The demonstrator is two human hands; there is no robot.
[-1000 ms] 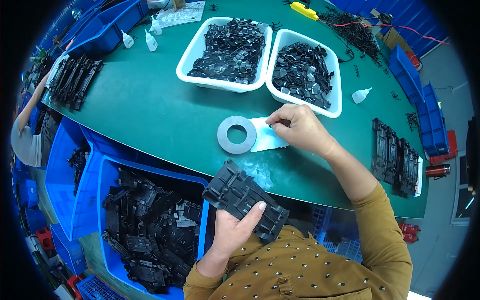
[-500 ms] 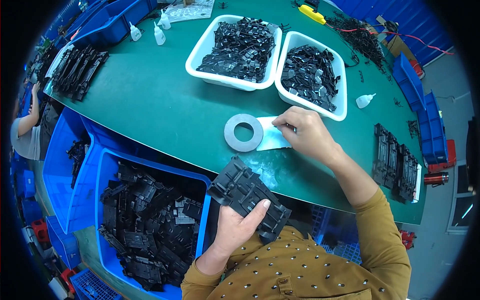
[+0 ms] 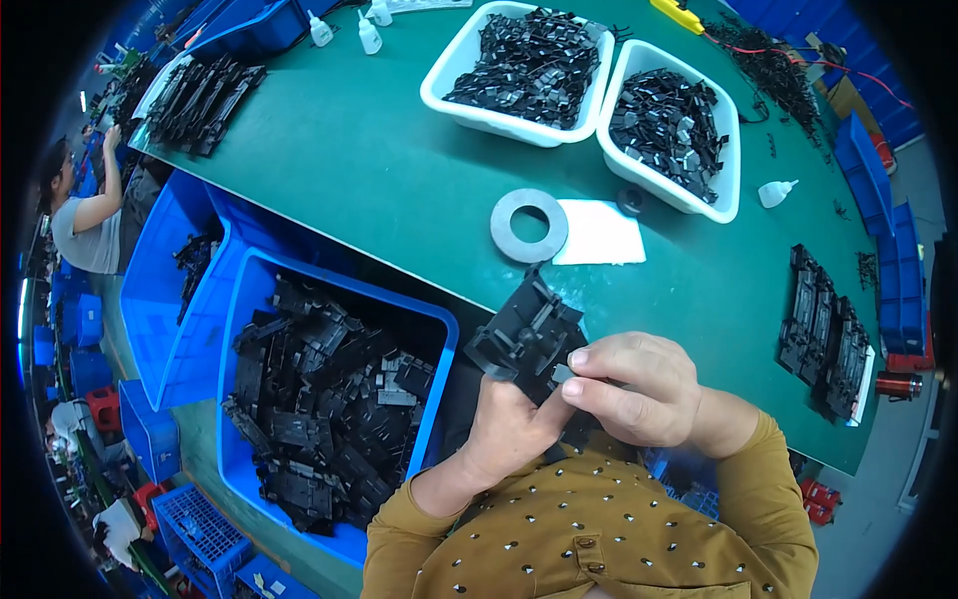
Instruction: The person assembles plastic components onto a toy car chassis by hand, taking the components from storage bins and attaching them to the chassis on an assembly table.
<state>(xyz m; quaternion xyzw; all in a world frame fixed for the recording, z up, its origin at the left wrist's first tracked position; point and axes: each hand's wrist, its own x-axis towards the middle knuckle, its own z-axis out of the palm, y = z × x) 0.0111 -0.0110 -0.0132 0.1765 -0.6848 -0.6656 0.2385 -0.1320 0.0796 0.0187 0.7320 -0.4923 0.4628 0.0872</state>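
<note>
My left hand [image 3: 504, 424] is closed around a black moulded plastic part [image 3: 529, 324], held tilted in front of my body beyond the table's near edge. Thumb and fingertips of my right hand [image 3: 639, 387] pinch a small grey piece [image 3: 562, 373] right at the part's surface; whether it touches the part I cannot tell. The right hand hides the part's lower end. On the green table beyond lies a grey ring-shaped roll [image 3: 506, 240], with a white sheet [image 3: 604, 235] beside it. A small black ring [image 3: 630, 201] rests at the sheet's far corner.
Two white tubs [image 3: 559, 137] [image 3: 726, 205] hold small black pieces. At my left, a blue bin [image 3: 232, 399] is full of black parts. More black parts lie in rows [image 3: 205, 105] [image 3: 820, 329] at both table ends. A small white bottle [image 3: 776, 193] lies at right. Another person [image 3: 90, 215] works far left.
My right hand has moved from the white sheet down to the black part, pinching a small grey piece. The black part has turned more upright in my left hand. The view has shifted.
</note>
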